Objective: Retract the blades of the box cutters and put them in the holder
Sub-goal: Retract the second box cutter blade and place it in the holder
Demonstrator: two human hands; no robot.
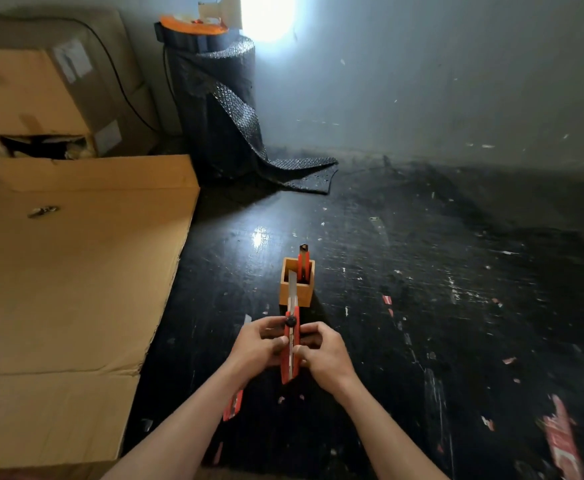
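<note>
I grip a red box cutter [291, 344] from both sides, my left hand [256, 348] and right hand [324, 355] clamped on its handle, blade out and pointing at the wooden holder [296, 288] just beyond. Another cutter [303, 263] stands inside it. The black floor [422, 271] is scuffed; flattened cardboard [76, 265] borders my left, open floor to my right.

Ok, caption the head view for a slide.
Both hands grip a red box cutter, blade extended, before a wooden holder.
</note>
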